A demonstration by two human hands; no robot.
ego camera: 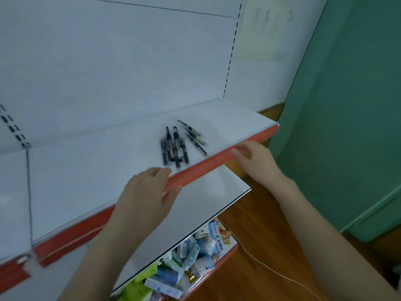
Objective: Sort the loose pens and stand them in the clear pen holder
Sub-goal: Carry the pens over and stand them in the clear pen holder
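Several loose black pens (173, 147) lie in a heap on the white shelf (86, 170), with a few thinner pens (194, 136) fanned out just to their right. My left hand (145, 192) rests over the shelf's red front edge (204, 166), fingers apart, just short of the heap. My right hand (253, 159) hovers at the same red edge further right, fingers apart and holding nothing. No clear pen holder is in view.
A lower white shelf (195, 205) sticks out under the top one. Below it a red-rimmed bin (227, 255) holds several small packets and boxes. A green wall (347, 105) stands to the right, above a wooden floor (260, 235) with a white cable (271, 270).
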